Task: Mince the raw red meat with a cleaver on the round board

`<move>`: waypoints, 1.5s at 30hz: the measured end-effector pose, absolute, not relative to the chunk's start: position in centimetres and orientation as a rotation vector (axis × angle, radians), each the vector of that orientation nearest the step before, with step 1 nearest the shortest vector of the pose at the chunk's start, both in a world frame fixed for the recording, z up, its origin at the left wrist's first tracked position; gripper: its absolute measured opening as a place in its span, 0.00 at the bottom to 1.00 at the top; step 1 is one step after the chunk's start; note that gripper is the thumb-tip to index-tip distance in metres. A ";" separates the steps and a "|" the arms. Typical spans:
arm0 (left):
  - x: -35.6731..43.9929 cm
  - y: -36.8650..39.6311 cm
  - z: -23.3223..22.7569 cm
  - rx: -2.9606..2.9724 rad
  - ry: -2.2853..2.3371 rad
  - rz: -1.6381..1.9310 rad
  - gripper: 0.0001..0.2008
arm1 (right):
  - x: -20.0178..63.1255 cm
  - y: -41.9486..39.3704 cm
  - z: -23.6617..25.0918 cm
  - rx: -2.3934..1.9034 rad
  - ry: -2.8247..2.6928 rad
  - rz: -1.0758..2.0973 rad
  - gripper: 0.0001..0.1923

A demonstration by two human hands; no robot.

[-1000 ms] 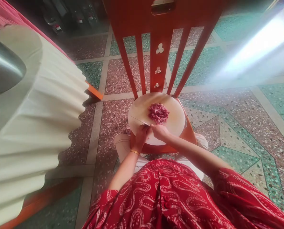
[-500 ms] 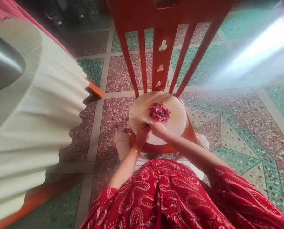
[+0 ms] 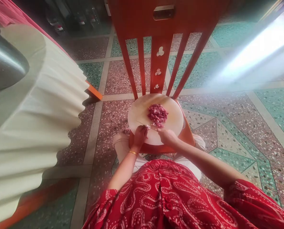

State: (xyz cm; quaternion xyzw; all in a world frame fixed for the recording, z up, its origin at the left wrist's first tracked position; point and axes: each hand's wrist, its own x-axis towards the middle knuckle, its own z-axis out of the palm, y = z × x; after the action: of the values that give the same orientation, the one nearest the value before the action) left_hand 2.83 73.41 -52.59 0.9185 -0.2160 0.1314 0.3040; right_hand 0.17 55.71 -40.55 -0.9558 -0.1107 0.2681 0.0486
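Smooth matt board (image 3: pixel 142 109), glossy wood chair (image 3: pixel 161 38), polished terrazzo floor (image 3: pixel 227 127).

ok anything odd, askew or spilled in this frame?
Nothing spilled. One oddity: the round cutting board sits on the seat of an orange chair, not a counter. The minced meat stays heaped on the board. The left hand holds a thin knife; the right hand rests at the board's near edge.

Readable text: none. You will find no legible words, labels, brands or numbers. The plaque (image 3: pixel 164 12) on the chair back (image 3: pixel 191 16), above its slats, is too blurred to read.
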 end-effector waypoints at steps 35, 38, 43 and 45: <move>2.6 73.5 -52.8 2.403 -0.544 0.348 0.09 | 0.8 53.6 -41.0 -2.948 -0.296 0.849 0.20; 2.7 73.3 -52.5 2.427 -0.525 0.345 0.05 | 0.4 54.4 -40.6 -2.922 -0.371 0.836 0.20; 2.8 73.4 -52.7 2.426 -0.576 0.330 0.06 | 0.6 55.2 -40.5 -2.882 -0.372 0.941 0.19; 2.9 73.5 -53.0 2.425 -0.588 0.311 0.07 | 1.4 55.9 -40.5 -2.876 -0.392 0.935 0.18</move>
State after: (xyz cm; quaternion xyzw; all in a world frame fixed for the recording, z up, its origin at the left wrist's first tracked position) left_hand 2.88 73.47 -53.01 0.9174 -0.2224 0.1175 0.3082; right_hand 1.37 55.89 -40.54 -0.9422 -0.1283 0.3061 0.0461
